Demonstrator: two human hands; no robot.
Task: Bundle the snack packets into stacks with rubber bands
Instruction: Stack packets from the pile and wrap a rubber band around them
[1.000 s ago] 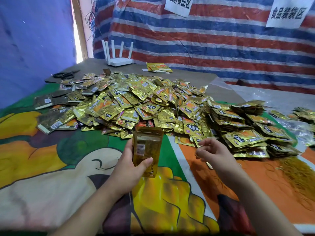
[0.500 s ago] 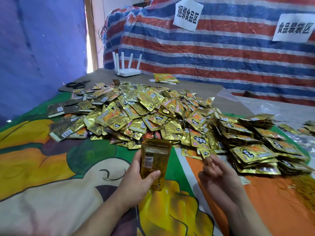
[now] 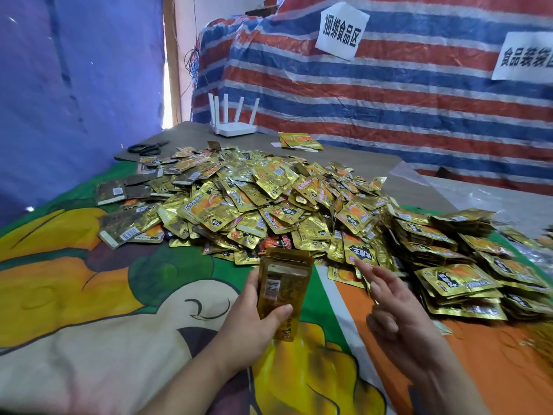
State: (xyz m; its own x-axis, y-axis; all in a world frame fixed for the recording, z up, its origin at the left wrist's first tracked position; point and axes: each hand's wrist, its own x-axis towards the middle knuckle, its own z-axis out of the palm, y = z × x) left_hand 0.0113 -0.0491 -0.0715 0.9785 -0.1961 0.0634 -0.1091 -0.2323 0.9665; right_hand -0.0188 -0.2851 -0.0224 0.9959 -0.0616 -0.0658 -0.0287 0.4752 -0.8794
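- Striped tarp [image 3: 389,94], upper right of frame: red, blue and white bands, hung as a backdrop.
- Cartoon-print cloth [image 3: 89,295], lower frame: green, orange and cream, covering the table.
- Heap of loose packets [image 3: 254,199], centre: shiny gold foil with orange panels and black labels with white characters; some lie barcode side up.
- Piled packets [image 3: 449,265], right of centre: the same gold foil, lying in stacks.
- Paper signs: one [image 3: 341,31] at upper centre reads 捆绑食品区; another [image 3: 523,55] at the right edge is cut off, showing 食品装袋.
- Router [image 3: 233,121], upper centre: white, several upright antennas.
- Held stack of packets [image 3: 282,292], lower centre: gold, upright, barcode facing the camera.
- Left hand [image 3: 251,327]: grips this stack, thumb across its front.
- Right hand [image 3: 392,307], lower right: fingers extended towards the heap, blurred, holding nothing visible.
- Scissors [image 3: 148,148], left of centre: black.
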